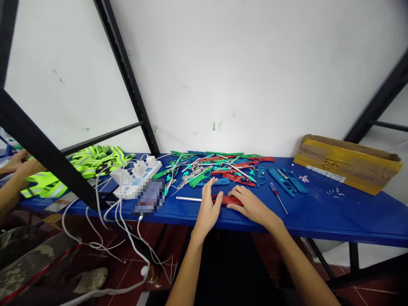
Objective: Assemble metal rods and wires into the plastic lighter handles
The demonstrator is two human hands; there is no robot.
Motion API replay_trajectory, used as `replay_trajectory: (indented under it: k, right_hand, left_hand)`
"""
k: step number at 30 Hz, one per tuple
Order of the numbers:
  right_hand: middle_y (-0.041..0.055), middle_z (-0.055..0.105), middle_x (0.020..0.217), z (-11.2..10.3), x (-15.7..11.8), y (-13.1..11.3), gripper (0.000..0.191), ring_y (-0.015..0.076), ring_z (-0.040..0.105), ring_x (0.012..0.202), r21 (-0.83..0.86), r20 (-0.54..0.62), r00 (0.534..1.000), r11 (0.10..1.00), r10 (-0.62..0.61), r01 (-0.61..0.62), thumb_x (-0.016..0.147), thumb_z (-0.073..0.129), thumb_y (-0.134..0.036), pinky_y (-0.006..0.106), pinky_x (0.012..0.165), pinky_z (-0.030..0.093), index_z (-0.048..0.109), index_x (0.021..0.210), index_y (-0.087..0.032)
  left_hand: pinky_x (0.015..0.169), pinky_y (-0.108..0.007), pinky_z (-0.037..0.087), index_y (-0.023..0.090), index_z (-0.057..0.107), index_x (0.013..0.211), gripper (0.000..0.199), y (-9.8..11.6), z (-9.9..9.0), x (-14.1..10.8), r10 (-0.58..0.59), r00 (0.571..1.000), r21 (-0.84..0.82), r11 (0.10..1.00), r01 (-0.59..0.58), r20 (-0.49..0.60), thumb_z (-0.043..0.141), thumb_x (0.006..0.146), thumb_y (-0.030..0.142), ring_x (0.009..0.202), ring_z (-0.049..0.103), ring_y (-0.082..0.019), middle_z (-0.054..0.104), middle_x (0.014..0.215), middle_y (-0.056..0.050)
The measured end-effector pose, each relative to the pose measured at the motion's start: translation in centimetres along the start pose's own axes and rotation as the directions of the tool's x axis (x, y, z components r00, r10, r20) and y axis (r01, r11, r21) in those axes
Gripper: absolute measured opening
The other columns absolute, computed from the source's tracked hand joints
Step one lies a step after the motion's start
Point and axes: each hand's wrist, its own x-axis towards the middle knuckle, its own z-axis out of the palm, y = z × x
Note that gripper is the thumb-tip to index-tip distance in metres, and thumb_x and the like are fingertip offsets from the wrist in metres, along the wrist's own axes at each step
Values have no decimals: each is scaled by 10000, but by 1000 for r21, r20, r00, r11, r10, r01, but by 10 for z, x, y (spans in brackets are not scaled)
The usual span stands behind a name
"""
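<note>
Where 2 hands (208, 208), 1 red lighter (225, 200).

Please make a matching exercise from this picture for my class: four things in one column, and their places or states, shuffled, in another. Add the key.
Things:
1. Red plastic handle
2. Screwdriver
3. Cardboard box
4. Reflective straps

Places or states:
A. Near the right end of the blue table
B. In a yellow-green heap on the left
C. Between the left hand and the right hand
D. Lying on the table beyond the fingers, between the right hand and the box

Right pairs: 1-C, 2-D, 3-A, 4-B.
</note>
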Motion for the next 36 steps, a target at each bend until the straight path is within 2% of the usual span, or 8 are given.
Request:
replay_trajectory:
  k: [3,8,14,18,20,23,28,36]
  right_hand:
    - [103,717,1276,10,5,-1,374,272,730,1136,-28,-21,1000,999,17,-18,1121,577,-394,432,997,607,642,1478,-304]
    - [50,635,1120,11,1,-3,480,186,727,831,-37,-50,998,998,50,-52,1130,509,-312,309,782,595,548,1606,-354]
    - [80,709,1224,11,-10,-5,448,216,774,873,-19,-141,984,994,106,-109,1123,487,-326,329,775,604,555,1565,-285]
    - [88,783,1285,14,-14,-3,371,261,811,1034,-6,-231,966,992,119,-124,1125,520,-412,347,832,619,615,1460,-285]
    - [117,801,1258,15,-16,-1,356,282,819,1025,-4,-298,945,990,136,-143,1117,528,-433,357,812,619,637,1399,-245]
    - [127,823,1138,13,-19,1,351,283,823,914,3,-388,908,986,158,-170,1114,506,-423,360,763,611,635,1357,-204]
    - [125,819,1136,11,-21,1,373,273,815,956,15,-467,875,991,126,-134,1130,509,-506,345,779,611,687,1284,-217]
    - [58,779,877,10,-24,-1,413,195,748,752,31,-514,857,999,32,-18,1106,581,-595,283,692,573,774,1103,-231]
  left_hand:
    - [1301,-519,425,299,471,1599,454,-2,-1,-1,-37,996,-37,999,34,-85,527,1154,370,1563,524,-275,571,1629,-127]
    - [1321,-521,392,285,542,1532,394,0,-2,-4,-31,983,-74,997,18,-180,507,1157,401,1549,519,-265,569,1616,-124]
    - [1315,-494,391,266,498,1520,395,2,-1,-5,-49,976,-84,996,32,-211,481,1145,388,1579,477,-258,508,1664,-138]
    - [1035,-364,586,226,635,1273,278,3,0,-3,-115,990,-47,993,111,-84,470,1141,407,1168,753,-225,762,1258,-101]
    - [886,-315,588,234,683,1150,241,6,1,-3,-143,990,3,990,143,2,531,1117,417,938,777,-203,797,1034,-44]
    - [783,-298,527,252,724,1056,207,12,5,0,-187,980,101,979,180,72,583,1094,399,786,748,-198,784,861,3]
    - [783,-300,476,270,763,1030,202,18,9,3,-229,967,234,951,200,107,603,1093,376,841,758,-223,816,898,-8]
    - [836,-308,487,276,777,1044,214,22,7,1,-197,970,318,937,143,143,597,1114,370,949,767,-238,842,1002,-15]
